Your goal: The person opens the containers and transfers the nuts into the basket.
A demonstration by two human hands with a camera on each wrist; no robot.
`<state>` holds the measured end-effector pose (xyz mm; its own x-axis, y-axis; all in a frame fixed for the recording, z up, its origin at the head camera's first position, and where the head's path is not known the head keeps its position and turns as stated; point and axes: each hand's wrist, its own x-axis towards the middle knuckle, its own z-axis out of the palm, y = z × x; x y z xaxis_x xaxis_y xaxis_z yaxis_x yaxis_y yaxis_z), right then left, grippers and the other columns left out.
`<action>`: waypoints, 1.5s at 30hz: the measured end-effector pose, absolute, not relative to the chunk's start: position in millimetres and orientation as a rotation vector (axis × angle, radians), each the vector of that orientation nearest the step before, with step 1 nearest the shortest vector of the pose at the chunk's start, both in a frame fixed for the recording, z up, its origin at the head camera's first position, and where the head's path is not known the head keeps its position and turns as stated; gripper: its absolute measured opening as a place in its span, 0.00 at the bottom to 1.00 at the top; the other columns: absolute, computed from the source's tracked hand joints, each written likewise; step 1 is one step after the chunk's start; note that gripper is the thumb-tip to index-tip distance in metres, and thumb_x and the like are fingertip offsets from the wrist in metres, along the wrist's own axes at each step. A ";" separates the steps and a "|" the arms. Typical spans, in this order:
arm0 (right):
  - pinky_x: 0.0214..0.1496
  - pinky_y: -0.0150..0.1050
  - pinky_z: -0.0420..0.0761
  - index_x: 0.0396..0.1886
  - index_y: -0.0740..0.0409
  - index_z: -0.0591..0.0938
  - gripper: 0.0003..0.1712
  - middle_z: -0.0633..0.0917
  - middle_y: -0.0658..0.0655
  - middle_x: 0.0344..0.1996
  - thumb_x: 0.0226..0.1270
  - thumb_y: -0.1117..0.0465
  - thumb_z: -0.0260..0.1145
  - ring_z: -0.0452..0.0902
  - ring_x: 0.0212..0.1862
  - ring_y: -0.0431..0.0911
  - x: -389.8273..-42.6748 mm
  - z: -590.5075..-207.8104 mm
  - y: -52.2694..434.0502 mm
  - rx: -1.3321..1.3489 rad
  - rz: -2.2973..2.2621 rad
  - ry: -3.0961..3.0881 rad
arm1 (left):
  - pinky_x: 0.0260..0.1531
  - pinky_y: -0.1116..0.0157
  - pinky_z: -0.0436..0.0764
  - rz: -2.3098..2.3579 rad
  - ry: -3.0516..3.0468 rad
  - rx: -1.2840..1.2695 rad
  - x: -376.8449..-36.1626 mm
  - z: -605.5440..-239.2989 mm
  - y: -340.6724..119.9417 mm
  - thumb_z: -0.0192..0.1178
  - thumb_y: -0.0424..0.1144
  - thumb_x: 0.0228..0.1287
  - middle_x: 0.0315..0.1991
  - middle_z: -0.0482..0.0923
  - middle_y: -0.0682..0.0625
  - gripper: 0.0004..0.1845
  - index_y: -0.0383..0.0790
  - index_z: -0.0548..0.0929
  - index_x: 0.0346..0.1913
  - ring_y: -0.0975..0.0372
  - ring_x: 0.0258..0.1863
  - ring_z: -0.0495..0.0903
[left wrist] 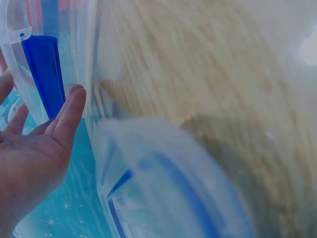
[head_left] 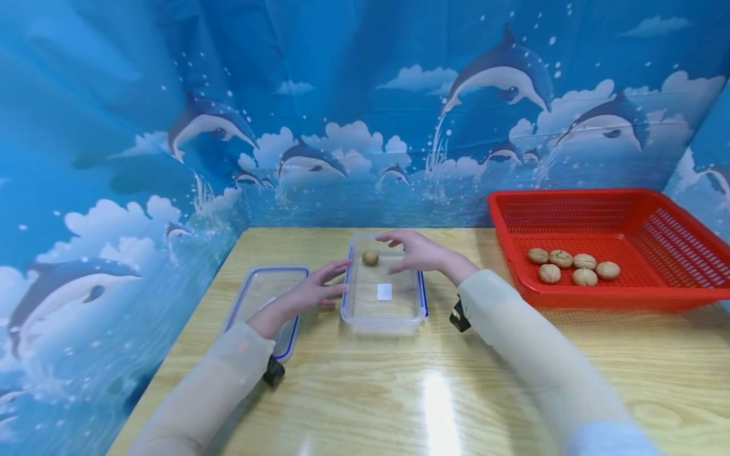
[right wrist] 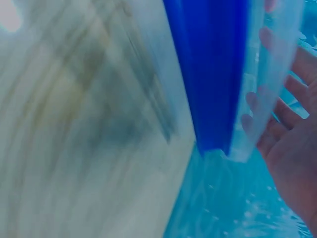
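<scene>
A clear plastic container with blue side clips stands on the table, one walnut lying inside near its far left corner. My left hand is at the container's left side with fingers extended. In the left wrist view those fingers lie close by a blue clip; whether they touch it I cannot tell. Above the container's right side is my right hand, fingers loosely bent and holding nothing. The right wrist view has its fingers near the container's rim, beside another blue clip.
A clear lid with a blue seal lies left of the container, partly under my left forearm. At the right stands a red basket with several walnuts. A dolphin-print backdrop rises behind the wooden table.
</scene>
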<state>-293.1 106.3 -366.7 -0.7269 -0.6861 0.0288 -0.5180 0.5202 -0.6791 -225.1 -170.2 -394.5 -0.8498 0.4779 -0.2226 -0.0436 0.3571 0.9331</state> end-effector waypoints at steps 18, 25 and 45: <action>0.65 0.49 0.70 0.69 0.60 0.69 0.42 0.71 0.59 0.67 0.56 0.61 0.76 0.69 0.63 0.54 -303.5 -384.4 67.4 -0.948 -0.789 2.626 | 0.55 0.49 0.76 1.516 2.166 0.372 -223.4 -393.2 -168.9 0.53 0.40 0.75 0.76 0.47 0.42 0.32 0.50 0.56 0.76 0.44 0.69 0.60; 0.68 0.47 0.66 0.68 0.55 0.72 0.38 0.74 0.55 0.65 0.57 0.59 0.75 0.68 0.65 0.50 -306.7 -386.6 63.3 -0.969 -0.629 2.637 | 0.57 0.48 0.74 1.518 2.150 0.345 -222.9 -392.3 -169.5 0.51 0.38 0.75 0.76 0.46 0.41 0.32 0.49 0.54 0.77 0.42 0.68 0.60; 0.59 0.44 0.75 0.56 0.60 0.82 0.22 0.82 0.57 0.54 0.60 0.68 0.70 0.77 0.55 0.51 -301.7 -383.0 64.6 -1.048 -0.596 2.581 | 0.56 0.46 0.74 1.500 2.162 0.344 -222.8 -393.2 -168.8 0.51 0.40 0.76 0.77 0.47 0.44 0.31 0.52 0.55 0.77 0.45 0.70 0.57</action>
<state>-301.7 64.6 -383.0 -0.6923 -0.7131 -0.1108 -0.5923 0.6492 -0.4773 -222.8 -168.8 -393.2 -0.8516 0.4640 -0.2438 -0.0660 0.3665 0.9281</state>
